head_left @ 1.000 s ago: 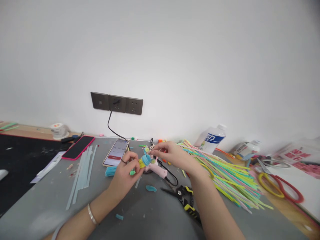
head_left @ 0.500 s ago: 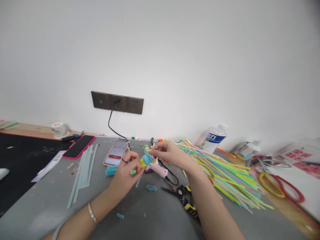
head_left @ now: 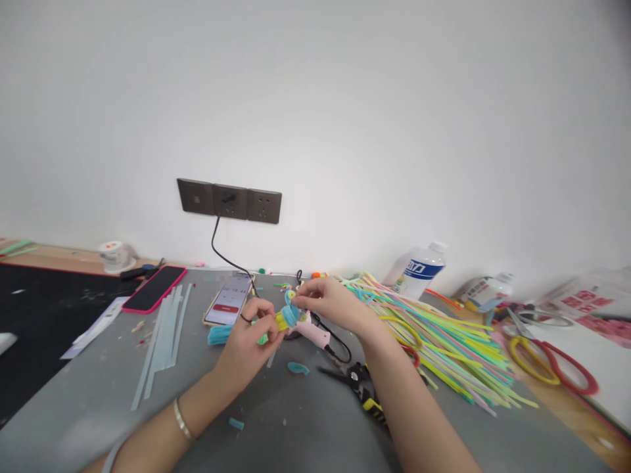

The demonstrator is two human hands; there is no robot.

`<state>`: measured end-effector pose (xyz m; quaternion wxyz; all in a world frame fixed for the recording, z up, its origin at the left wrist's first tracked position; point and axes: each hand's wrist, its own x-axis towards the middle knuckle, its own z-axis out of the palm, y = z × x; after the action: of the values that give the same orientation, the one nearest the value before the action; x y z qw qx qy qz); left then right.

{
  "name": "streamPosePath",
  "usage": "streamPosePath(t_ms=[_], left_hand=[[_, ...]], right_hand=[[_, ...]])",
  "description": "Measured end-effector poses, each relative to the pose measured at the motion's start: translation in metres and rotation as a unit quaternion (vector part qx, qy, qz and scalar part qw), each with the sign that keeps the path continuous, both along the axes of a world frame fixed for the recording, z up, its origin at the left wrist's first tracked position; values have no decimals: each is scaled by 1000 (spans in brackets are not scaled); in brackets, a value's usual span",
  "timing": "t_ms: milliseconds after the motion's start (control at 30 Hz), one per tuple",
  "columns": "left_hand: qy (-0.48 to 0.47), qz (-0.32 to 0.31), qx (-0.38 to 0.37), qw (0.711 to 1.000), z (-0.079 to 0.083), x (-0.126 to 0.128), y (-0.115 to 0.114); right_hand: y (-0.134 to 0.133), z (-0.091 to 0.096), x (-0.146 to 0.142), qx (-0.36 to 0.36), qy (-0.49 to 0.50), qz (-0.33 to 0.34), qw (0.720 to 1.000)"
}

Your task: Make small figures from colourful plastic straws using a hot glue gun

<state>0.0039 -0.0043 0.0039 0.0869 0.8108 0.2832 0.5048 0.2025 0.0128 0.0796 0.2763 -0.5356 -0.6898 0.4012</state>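
Note:
A small pipe-cleaner figure (head_left: 290,315) in yellow and blue is held up at the middle of the desk. My left hand (head_left: 250,340) is closed around its lower yellow part, and a bit of green shows by the fingers. The fingertips of my right hand (head_left: 331,303) pinch the figure's upper blue end; they cover part of it. Just behind lies a pink hot glue gun (head_left: 315,334) with a black cord. A blue bundle of pipe cleaners (head_left: 218,335) rests beside my left hand.
Black-and-yellow pliers (head_left: 355,378) lie by my right forearm. Loose pipe cleaners (head_left: 444,341) spread at right, near a white bottle (head_left: 421,270) and scissors (head_left: 535,361). Left are glue sticks (head_left: 165,335), a pink-edged phone (head_left: 155,289) and a phone showing a timer (head_left: 229,299).
My right hand has shifted slightly left and down at the figure's top, still pinching. My left hand keeps its hold. The view has moved a little.

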Motion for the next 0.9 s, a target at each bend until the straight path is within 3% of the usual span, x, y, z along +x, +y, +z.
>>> streamPosePath(t_ms=[600,900], left_hand=[[-13,2,2,1000,0,-1,1],[-22,3,10,1000,1,-1,2]], right_hand=[[-13,25,18,50,-4,-33,998],[-15,28,37,71,11,-59,996]])
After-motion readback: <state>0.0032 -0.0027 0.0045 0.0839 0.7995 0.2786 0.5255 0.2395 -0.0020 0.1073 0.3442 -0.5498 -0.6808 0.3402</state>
